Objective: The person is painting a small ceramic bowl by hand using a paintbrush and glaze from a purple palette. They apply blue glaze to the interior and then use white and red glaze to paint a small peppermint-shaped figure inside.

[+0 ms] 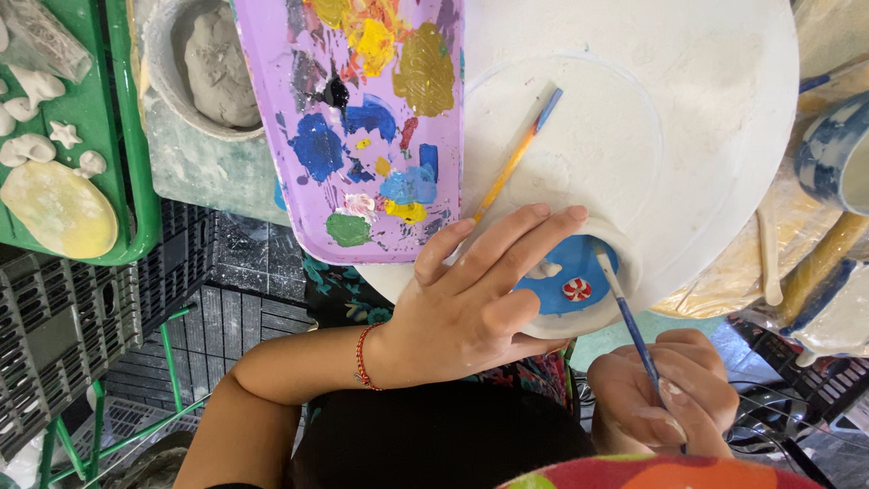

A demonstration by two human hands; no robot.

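My left hand (471,303) cups a small round clay piece (579,285), painted blue with a red and white swirl on it. It rests at the near edge of a white round board (688,118). My right hand (670,398) grips a thin blue-handled brush (625,312), whose pale tip touches the blue paint on the piece. A red string bracelet circles my left wrist.
A purple palette tray (362,136) with several paint blotches lies left of the board. A second brush (516,154) with an orange handle lies on the board. A green tray (100,136) holds small white clay shapes. A bowl of grey clay (213,68) sits behind. Blue-patterned cups (837,154) stand right.
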